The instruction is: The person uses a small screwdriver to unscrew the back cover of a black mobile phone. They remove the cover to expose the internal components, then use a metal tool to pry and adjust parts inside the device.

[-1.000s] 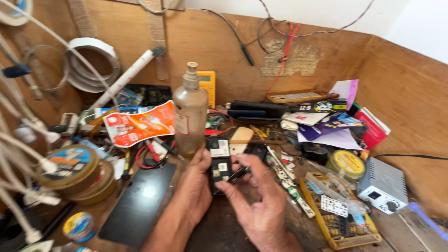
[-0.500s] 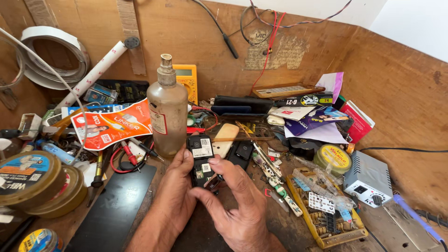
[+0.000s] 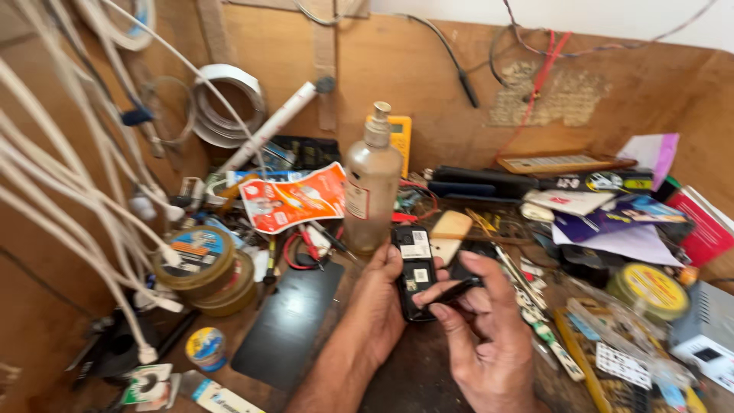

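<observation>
My left hand (image 3: pixel 377 306) grips a small black mobile phone (image 3: pixel 414 269) with its back cover off, holding it face down over the cluttered bench. White stickers show inside the opened back. My right hand (image 3: pixel 485 336) pinches a thin dark tool (image 3: pixel 456 290) and holds its tip against the lower right side of the phone. A tall clear bottle with a narrow neck (image 3: pixel 371 185) stands upright just behind my left hand.
Round tins (image 3: pixel 200 264) are stacked at the left beside a black flat slab (image 3: pixel 289 321). White cables (image 3: pixel 84 199) hang at the left. An orange packet (image 3: pixel 292 199), a yellow multimeter (image 3: pixel 399 134), papers, a yellow-lidded tin (image 3: pixel 647 289) and small parts crowd the bench.
The view has swung left, bringing the hanging white cables in. Both hands stay on the phone, with the right hand's tool still at its lower edge.
</observation>
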